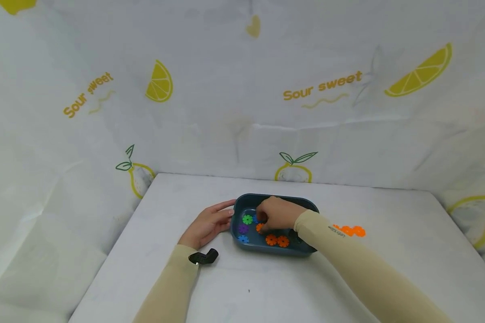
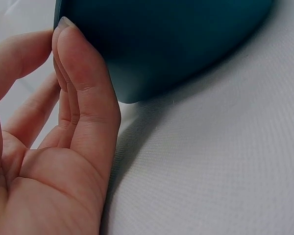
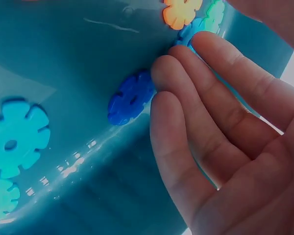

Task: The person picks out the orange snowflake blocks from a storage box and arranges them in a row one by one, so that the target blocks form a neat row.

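A dark teal plastic bin (image 1: 266,249) holds several flower-shaped discs. Over its inside reaches my right hand (image 1: 280,212), fingers pointing down among the discs. In the right wrist view its fingers (image 3: 201,103) are loosely bent and the thumb stands apart. The fingertips are right at a dark blue disc (image 3: 132,98) and a lighter blue disc (image 3: 190,32); an orange disc (image 3: 182,12) lies just beyond. My left hand (image 1: 208,225) rests its fingers against the bin's left end, with the fingertips at the rim in the left wrist view.
Green (image 1: 247,219), purple (image 1: 243,229) and blue (image 1: 243,239) discs lie in the bin's left part, two orange discs (image 1: 276,241) near its front wall. More orange discs (image 1: 359,231) lie on the white table (image 1: 242,291) right of the bin. A lemon-print cloth (image 1: 226,112) hangs behind.
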The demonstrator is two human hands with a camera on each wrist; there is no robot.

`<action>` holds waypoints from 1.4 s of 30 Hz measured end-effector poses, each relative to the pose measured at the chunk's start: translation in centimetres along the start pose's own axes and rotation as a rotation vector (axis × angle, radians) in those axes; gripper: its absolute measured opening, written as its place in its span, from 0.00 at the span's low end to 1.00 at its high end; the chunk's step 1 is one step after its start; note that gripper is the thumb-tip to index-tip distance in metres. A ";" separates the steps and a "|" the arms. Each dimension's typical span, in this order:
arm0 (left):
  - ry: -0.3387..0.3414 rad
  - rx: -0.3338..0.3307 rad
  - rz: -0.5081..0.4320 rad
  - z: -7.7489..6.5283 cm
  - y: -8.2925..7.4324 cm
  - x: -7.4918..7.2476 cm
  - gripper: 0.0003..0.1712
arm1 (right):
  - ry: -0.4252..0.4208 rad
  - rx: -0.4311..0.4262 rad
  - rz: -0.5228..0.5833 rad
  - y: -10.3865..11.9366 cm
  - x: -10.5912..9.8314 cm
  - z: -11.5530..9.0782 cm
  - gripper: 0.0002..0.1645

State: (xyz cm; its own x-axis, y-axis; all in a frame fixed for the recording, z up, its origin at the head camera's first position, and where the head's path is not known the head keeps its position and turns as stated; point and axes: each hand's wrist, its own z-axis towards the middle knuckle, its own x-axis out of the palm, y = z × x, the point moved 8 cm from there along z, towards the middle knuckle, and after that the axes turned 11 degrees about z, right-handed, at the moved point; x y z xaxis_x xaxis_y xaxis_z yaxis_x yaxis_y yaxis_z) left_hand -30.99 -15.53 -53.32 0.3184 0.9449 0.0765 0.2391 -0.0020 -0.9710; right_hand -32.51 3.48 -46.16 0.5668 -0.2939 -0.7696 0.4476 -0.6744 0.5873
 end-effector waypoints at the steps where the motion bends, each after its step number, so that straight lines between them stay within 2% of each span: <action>1: 0.001 0.002 0.000 0.0 0.0 0.0 0.29 | -0.004 -0.004 -0.009 0.1 0.0 0.0 0.13; 12: 0.009 0.007 0.003 0.1 -0.1 0.1 0.30 | -0.023 -0.036 -0.071 0.8 0.4 0.2 0.12; 28: 0.020 0.013 0.001 -0.1 -0.4 0.2 0.30 | -0.011 0.007 -0.081 1.2 0.6 0.4 0.11; 38: -0.002 0.004 0.009 -0.2 -0.5 0.2 0.29 | -0.039 0.022 -0.097 1.1 -0.6 -0.2 0.13; 42: -0.005 0.001 0.000 -0.3 -0.4 0.2 0.28 | -0.039 0.014 -0.060 1.3 -1.2 -0.7 0.11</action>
State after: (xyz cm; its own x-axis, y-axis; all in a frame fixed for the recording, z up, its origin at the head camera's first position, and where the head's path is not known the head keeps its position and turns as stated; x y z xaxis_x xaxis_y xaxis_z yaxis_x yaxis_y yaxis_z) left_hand -30.73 -15.47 -52.80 0.3137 0.9465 0.0757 0.2381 -0.0012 -0.9712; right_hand -32.13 3.38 -44.33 0.5117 -0.2782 -0.8129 0.4705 -0.7009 0.5361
